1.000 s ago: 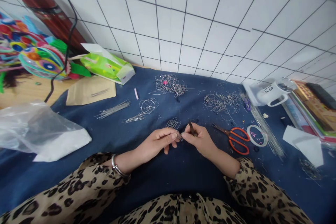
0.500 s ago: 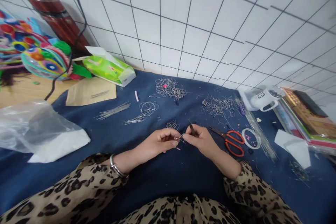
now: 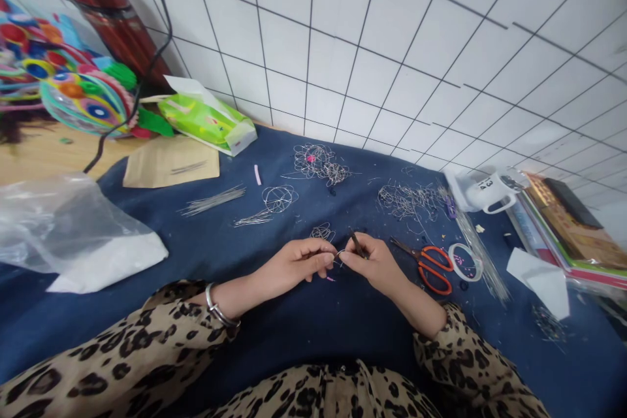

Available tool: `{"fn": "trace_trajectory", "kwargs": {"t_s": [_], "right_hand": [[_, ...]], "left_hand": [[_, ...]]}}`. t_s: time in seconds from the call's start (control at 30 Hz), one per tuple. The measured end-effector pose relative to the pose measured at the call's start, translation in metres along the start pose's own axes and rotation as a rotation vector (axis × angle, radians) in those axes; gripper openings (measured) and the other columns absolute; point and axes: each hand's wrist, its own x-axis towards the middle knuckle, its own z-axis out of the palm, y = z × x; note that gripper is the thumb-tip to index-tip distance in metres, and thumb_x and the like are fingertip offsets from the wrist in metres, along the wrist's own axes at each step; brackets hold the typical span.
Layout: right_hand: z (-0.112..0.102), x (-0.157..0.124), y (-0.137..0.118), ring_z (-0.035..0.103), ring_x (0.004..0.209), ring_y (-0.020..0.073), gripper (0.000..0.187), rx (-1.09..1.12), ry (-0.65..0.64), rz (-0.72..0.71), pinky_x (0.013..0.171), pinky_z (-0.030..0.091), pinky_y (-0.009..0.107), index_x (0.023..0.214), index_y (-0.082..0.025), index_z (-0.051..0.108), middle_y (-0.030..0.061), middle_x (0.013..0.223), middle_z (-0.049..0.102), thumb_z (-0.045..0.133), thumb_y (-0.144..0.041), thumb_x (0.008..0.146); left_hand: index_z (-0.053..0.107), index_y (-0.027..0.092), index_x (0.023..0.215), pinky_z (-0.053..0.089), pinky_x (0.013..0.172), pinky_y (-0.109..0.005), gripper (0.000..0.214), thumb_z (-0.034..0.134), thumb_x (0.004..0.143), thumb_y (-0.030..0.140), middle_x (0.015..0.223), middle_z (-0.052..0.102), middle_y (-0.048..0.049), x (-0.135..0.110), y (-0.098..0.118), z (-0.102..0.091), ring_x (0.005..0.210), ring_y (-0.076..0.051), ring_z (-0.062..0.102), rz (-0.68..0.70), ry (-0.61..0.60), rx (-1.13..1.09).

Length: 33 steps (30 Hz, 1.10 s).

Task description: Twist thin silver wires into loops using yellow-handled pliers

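Over the dark blue cloth (image 3: 279, 339), my left hand (image 3: 304, 261) pinches one end of a thin silvery wire (image 3: 338, 253). Close beside it my right hand (image 3: 375, 261) grips the wire between thumb and finger. A dark, narrow tool (image 3: 356, 243) also sits in the right hand, its tip pointing up and away; its kind is hard to make out. Between the hands the wire makes a small curve. A small coil of wire (image 3: 322, 231) lies just beyond the fingers. Orange-handled scissors (image 3: 435, 269) lie to the right of my right hand.
Wire tangles (image 3: 318, 163) and straight wire bundles (image 3: 215, 200) lie across the cloth. At right are a white ring-shaped dish (image 3: 451, 255) with pink beads, a white mug (image 3: 490, 192) and stacked books (image 3: 563, 235). A plastic bag (image 3: 73, 228) and green tissue pack (image 3: 208, 117) stand left.
My hands have drawn slightly closer together, and the wire between them shows as a smaller curve. The whole view has shifted a little.
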Motion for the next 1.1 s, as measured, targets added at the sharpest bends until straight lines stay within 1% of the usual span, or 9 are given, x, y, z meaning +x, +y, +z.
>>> {"fn": "trace_trajectory", "kwargs": {"t_s": [0.07,0.13,0.3,0.5,0.73,0.9,1.1], "right_hand": [[0.000,0.000,0.001,0.040,0.060,0.0083,0.019,0.012,-0.001,0.001,0.058,0.032,0.022,0.065,-0.018,0.050,-0.0042,0.063,0.043,0.056,-0.031,0.078],[0.000,0.000,0.002,0.040,0.060,0.0083,0.019,0.022,0.008,0.003,0.058,0.032,0.022,0.066,-0.018,0.050,-0.0042,0.063,0.043,0.056,-0.032,0.078],[0.002,-0.001,0.006,0.040,0.059,0.0088,0.020,0.038,0.044,0.016,0.059,0.033,0.023,0.067,-0.018,0.050,-0.0041,0.063,0.043,0.055,-0.034,0.078],[0.006,-0.003,0.010,0.044,0.065,0.0103,0.019,0.050,0.110,-0.011,0.064,0.036,0.024,0.068,-0.018,0.052,-0.0021,0.069,0.048,0.055,-0.034,0.079],[0.013,-0.004,0.020,0.043,0.063,0.0105,0.018,0.061,0.196,-0.025,0.063,0.037,0.025,0.071,-0.019,0.052,-0.0020,0.068,0.048,0.055,-0.035,0.079],[0.014,-0.005,0.021,0.045,0.064,0.0109,0.019,0.058,0.177,-0.044,0.064,0.037,0.025,0.070,-0.019,0.052,-0.0017,0.068,0.049,0.054,-0.034,0.080],[0.014,-0.005,0.019,0.047,0.067,0.0116,0.019,0.041,0.142,-0.074,0.068,0.038,0.026,0.068,-0.019,0.052,-0.0009,0.070,0.050,0.054,-0.033,0.081]], "left_hand": [[0.060,0.014,0.092,0.044,0.054,-0.022,0.030,0.044,0.087,0.040,0.079,0.062,-0.0048,0.001,-0.001,0.000,0.067,-0.013,0.057,0.011,0.004,-0.020],[0.060,0.013,0.089,0.044,0.053,-0.022,0.032,0.043,0.087,0.040,0.079,0.062,-0.0053,0.002,-0.002,0.000,0.066,-0.013,0.058,0.014,0.012,-0.034],[0.060,0.012,0.090,0.045,0.053,-0.023,0.032,0.044,0.087,0.040,0.079,0.063,-0.0058,0.003,-0.004,0.000,0.066,-0.013,0.059,0.003,0.008,-0.073],[0.058,0.012,0.091,0.045,0.051,-0.023,0.032,0.044,0.087,0.040,0.077,0.062,-0.0052,0.002,-0.005,0.001,0.063,-0.014,0.061,-0.035,-0.006,-0.113],[0.057,0.012,0.090,0.045,0.052,-0.023,0.031,0.043,0.087,0.040,0.076,0.063,-0.0048,0.003,-0.003,0.002,0.063,-0.014,0.062,-0.047,-0.020,-0.110],[0.056,0.012,0.093,0.046,0.052,-0.023,0.031,0.044,0.087,0.040,0.074,0.063,-0.0048,0.003,-0.004,0.003,0.063,-0.014,0.063,-0.056,-0.014,-0.128],[0.056,0.012,0.092,0.046,0.052,-0.023,0.030,0.045,0.087,0.040,0.074,0.063,-0.0054,0.004,-0.005,0.003,0.062,-0.015,0.063,-0.070,-0.023,-0.148]]}}
